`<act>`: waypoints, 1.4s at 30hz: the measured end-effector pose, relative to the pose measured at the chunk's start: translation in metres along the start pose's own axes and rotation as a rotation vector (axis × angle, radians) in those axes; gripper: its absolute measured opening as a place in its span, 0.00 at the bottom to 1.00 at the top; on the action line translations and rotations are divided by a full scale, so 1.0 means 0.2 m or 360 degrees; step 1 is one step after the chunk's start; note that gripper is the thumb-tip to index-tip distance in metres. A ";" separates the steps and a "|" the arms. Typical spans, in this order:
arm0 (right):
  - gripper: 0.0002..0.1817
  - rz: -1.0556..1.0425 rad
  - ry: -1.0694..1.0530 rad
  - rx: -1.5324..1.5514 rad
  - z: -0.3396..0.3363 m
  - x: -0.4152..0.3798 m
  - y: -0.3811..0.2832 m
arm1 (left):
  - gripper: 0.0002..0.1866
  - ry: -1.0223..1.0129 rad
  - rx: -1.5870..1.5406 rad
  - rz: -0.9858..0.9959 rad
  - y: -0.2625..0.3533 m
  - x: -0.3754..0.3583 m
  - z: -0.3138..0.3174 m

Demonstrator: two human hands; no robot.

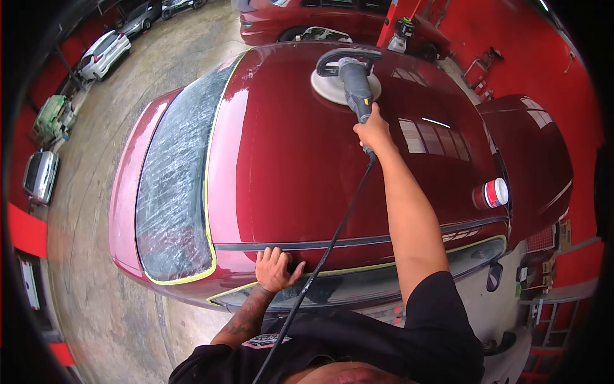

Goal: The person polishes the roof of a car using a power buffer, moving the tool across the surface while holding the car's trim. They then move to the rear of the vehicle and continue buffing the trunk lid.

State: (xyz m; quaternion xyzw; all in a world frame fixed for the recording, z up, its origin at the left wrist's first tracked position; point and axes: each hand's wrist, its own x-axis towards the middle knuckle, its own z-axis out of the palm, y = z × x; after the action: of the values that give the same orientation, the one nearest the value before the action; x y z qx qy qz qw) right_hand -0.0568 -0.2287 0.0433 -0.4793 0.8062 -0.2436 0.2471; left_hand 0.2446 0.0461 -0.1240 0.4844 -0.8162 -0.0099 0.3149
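Note:
My right hand (375, 130) is wrapped round the rear handle of a grey and black polisher (355, 82), whose round white pad (327, 88) rests on the far part of the dark red car roof (300, 153). A black cord (337, 233) runs from the handle back toward my body. Near the roof's side edge, my left hand (275, 267) lies on the red bodywork by the black trim strip (300, 246), fingers apart and holding nothing. Yellow tape (207, 185) borders the streaked, whitish window glass (176, 179).
A white and red container (495, 192) stands on the roof at the right. Behind is another red car (275, 24). Parked vehicles, including a white car (104, 54), line the left. A side mirror (494, 276) sticks out at the lower right.

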 end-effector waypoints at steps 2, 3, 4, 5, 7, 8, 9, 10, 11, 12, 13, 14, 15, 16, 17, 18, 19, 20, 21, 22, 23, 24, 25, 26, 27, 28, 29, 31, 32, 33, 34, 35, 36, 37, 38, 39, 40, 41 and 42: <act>0.53 -0.0005 -0.0082 -0.0033 0.06 0.04 -0.12 | 0.20 -0.0060 0.0005 -0.0018 -0.01 -0.01 0.01; 0.53 -0.0009 -0.0112 -0.0055 0.10 0.07 -0.18 | 0.20 -0.0091 -0.0004 -0.0034 -0.02 -0.02 0.02; 0.53 -0.0043 -0.0137 -0.0042 0.14 0.10 -0.23 | 0.21 -0.0036 -0.0016 -0.0049 0.00 -0.01 0.02; 0.53 -0.0076 -0.0165 -0.0030 0.19 0.14 -0.27 | 0.21 -0.0045 -0.0026 -0.0026 -0.01 -0.01 0.02; 0.52 -0.0059 -0.0228 -0.0048 0.26 0.18 -0.39 | 0.21 -0.0058 -0.0014 -0.0031 -0.02 -0.03 0.03; 0.51 -0.0082 -0.0246 -0.0048 0.30 0.19 -0.44 | 0.22 -0.0089 -0.0009 -0.0005 -0.02 -0.03 0.02; 0.51 -0.0108 -0.0264 -0.0053 0.33 0.20 -0.50 | 0.21 -0.0064 -0.0009 0.0001 -0.01 -0.01 0.00; 0.51 -0.0123 -0.0303 -0.0056 0.35 0.21 -0.55 | 0.20 -0.0045 -0.0016 -0.0001 0.00 0.00 0.00; 0.50 -0.0139 -0.0342 -0.0059 0.38 0.21 -0.60 | 0.20 -0.0026 -0.0023 -0.0003 0.00 0.01 -0.01; 0.50 -0.0154 -0.0381 -0.0063 0.41 0.22 -0.64 | 0.20 -0.0018 -0.0039 -0.0009 0.01 0.02 -0.02; 0.49 -0.0210 -0.0392 -0.0074 0.44 0.24 -0.67 | 0.21 -0.0012 -0.0030 0.0012 0.00 0.03 -0.01; 0.49 -0.0264 -0.0410 -0.0088 0.48 0.26 -0.70 | 0.21 -0.0009 -0.0023 0.0026 -0.01 0.02 0.00; 0.49 -0.0315 -0.0436 -0.0103 0.53 0.26 -0.71 | 0.22 -0.0012 -0.0017 0.0033 0.00 0.01 0.00; 0.49 -0.0399 -0.0408 -0.0142 0.57 0.25 -0.71 | 0.22 -0.0014 -0.0039 0.0020 0.00 0.01 0.00; 0.49 -0.0426 -0.0436 -0.0153 0.60 0.24 -0.71 | 0.22 -0.0015 -0.0039 0.0019 -0.01 0.01 0.00; 0.49 -0.0452 -0.0464 -0.0165 0.60 0.21 -0.71 | 0.22 -0.0015 -0.0042 0.0019 0.00 0.02 -0.01; 0.50 -0.0474 -0.0492 -0.0178 0.61 0.17 -0.70 | 0.22 -0.0019 -0.0047 0.0019 0.00 0.02 -0.02; 0.50 -0.0494 -0.0488 -0.0228 0.61 0.12 -0.69 | 0.22 -0.0003 -0.0062 0.0022 0.00 0.02 -0.01; 0.51 -0.0517 -0.0482 -0.0280 0.61 0.07 -0.68 | 0.22 0.0001 -0.0058 0.0012 0.00 0.04 -0.02; 0.51 -0.0542 -0.0477 -0.0333 0.60 0.03 -0.66 | 0.21 -0.0022 -0.0065 -0.0013 0.01 0.04 -0.03; 0.52 -0.0577 -0.0477 -0.0344 0.60 -0.02 -0.64 | 0.19 -0.0049 -0.0072 -0.0039 0.00 0.02 -0.03; 0.52 -0.0615 -0.0474 -0.0356 0.58 -0.05 -0.61 | 0.19 -0.0025 -0.0109 -0.0045 -0.01 -0.01 0.02; 0.53 -0.0644 -0.0474 -0.0366 0.56 -0.09 -0.58 | 0.20 -0.0063 -0.0060 0.0004 -0.01 0.01 -0.02; 0.53 -0.0631 -0.0509 -0.0338 0.53 -0.13 -0.55 | 0.20 -0.0054 -0.0038 -0.0010 -0.01 0.01 -0.02; 0.53 -0.0623 -0.0523 -0.0339 0.50 -0.17 -0.53 | 0.20 -0.0040 -0.0015 -0.0021 0.00 0.01 -0.01; 0.53 -0.0610 -0.0537 -0.0338 0.47 -0.22 -0.50 | 0.19 -0.0055 -0.0046 -0.0038 0.00 0.02 -0.02; 0.53 -0.0596 -0.0547 -0.0337 0.45 -0.27 -0.47 | 0.18 -0.0068 -0.0023 -0.0034 0.00 0.02 -0.03; 0.53 -0.0634 -0.0539 -0.0351 0.40 -0.37 -0.40 | 0.18 -0.0036 -0.0003 0.0013 0.00 0.02 -0.03; 0.53 -0.0653 -0.0535 -0.0351 0.38 -0.42 -0.36 | 0.18 -0.0020 -0.0026 -0.0006 0.00 0.02 -0.02; 0.53 -0.0677 -0.0525 -0.0347 0.36 -0.46 -0.33 | 0.18 -0.0004 -0.0056 -0.0013 0.00 0.02 -0.02; 0.53 -0.0698 -0.0510 -0.0344 0.35 -0.51 -0.30 | 0.18 -0.0003 -0.0049 -0.0005 0.00 0.02 -0.01; 0.53 -0.0717 -0.0496 -0.0342 0.35 -0.56 -0.27 | 0.19 -0.0004 -0.0044 0.0001 0.00 0.01 -0.01; 0.53 -0.0734 -0.0484 -0.0342 0.35 -0.61 -0.23 | 0.19 -0.0016 -0.0037 -0.0003 0.00 0.01 -0.01; 0.53 -0.0749 -0.0473 -0.0344 0.35 -0.65 -0.19 | 0.19 -0.0025 -0.0029 -0.0006 0.00 0.01 -0.01; 0.53 -0.0762 -0.0462 -0.0347 0.35 -0.70 -0.16 | 0.19 -0.0023 -0.0038 -0.0012 0.01 0.01 -0.01; 0.53 -0.0775 -0.0452 -0.0351 0.35 -0.75 -0.13 | 0.20 0.0023 -0.0081 0.0004 0.01 0.01 -0.01; 0.53 -0.0805 -0.0451 -0.0296 0.35 -0.80 -0.10 | 0.20 0.0026 -0.0076 0.0006 0.01 0.01 -0.01; 0.53 -0.0801 -0.0456 -0.0295 0.35 -0.85 -0.07 | 0.19 0.0029 -0.0072 0.0006 0.01 0.01 -0.01; 0.53 -0.0796 -0.0464 -0.0296 0.34 -0.91 -0.06 | 0.19 0.0041 -0.0077 0.0012 0.01 0.01 0.00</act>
State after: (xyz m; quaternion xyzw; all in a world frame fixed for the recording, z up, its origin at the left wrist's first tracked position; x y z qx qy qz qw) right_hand 0.0701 -0.0814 0.0284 -0.7134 0.6380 -0.1506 0.2477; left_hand 0.2426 0.0454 -0.1215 0.4737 -0.8134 -0.0222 0.3369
